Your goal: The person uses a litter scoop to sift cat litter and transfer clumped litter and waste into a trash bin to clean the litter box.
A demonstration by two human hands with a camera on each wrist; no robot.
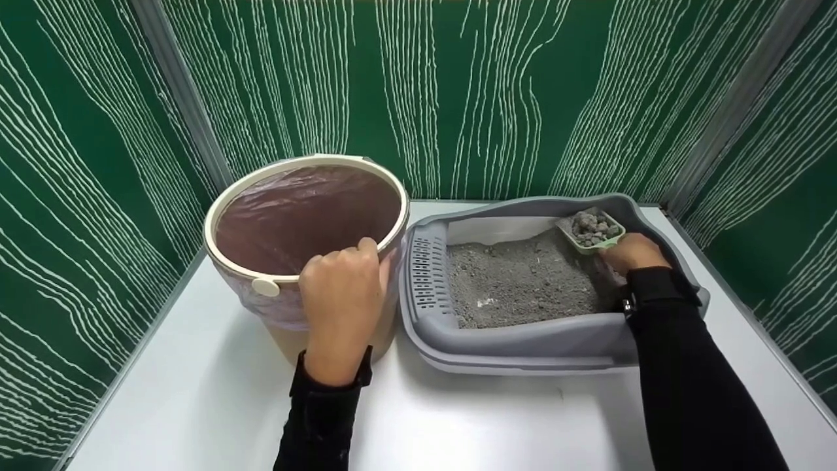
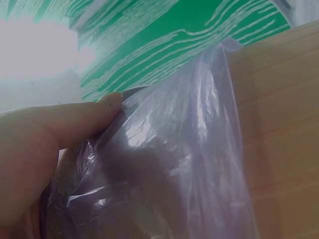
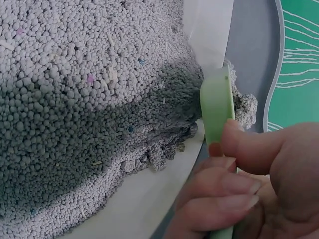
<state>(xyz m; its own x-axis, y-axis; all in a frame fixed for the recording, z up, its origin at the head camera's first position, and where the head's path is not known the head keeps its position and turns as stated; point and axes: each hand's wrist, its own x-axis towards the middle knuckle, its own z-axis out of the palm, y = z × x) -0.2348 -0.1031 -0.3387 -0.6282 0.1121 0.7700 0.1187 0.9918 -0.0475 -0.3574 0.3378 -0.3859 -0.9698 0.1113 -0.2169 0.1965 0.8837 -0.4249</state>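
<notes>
My left hand grips the near right rim of a trash can lined with a thin purplish bag. In the left wrist view the thumb lies along the bag's outside, near the can's wood-patterned wall. My right hand holds a light green litter scoop by its handle. Grey clumps fill the scoop, which is above the far right part of the litter box. Grey granular litter covers most of the box floor, with some pale bottom bared near the scoop.
Both containers stand side by side on a white table. Green panels with white wavy lines rise behind and at both sides, joined by grey metal posts. A slotted step forms the box's left end.
</notes>
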